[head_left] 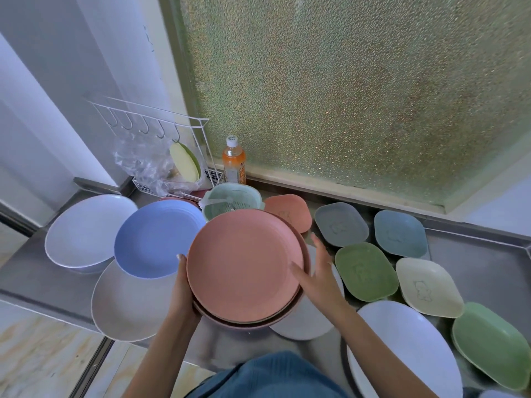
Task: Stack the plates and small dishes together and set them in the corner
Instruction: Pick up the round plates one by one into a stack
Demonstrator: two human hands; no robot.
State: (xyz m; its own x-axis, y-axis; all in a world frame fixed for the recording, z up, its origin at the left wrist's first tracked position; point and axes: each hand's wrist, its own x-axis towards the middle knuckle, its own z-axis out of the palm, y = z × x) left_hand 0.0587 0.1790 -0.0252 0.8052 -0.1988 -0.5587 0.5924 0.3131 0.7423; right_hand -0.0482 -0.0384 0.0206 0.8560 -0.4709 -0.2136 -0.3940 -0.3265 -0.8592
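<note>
Pink plates [244, 262], two stacked, sit mid-counter [474, 262] with the left hand [184, 288] gripping their rim and the right hand [319, 274] spread flat alongside; stacking seems barely begun, the blue plate [152, 239] a likely next addition.

Pink plate [244, 265]: round, top of a small stack, over a darker plate [298, 300] whose rim shows below and right; stack held above the desk [474, 271].
Blue plate [155, 239]: round, left, overlapping a white plate [83, 231] and a beige plate [129, 305].
Small dishes, rounded-square, right: pink [290, 209], grey [340, 224], blue-grey [399, 232], green [366, 271], cream [428, 285], green [491, 343].
Large white plate [402, 346]: front right.
</note>
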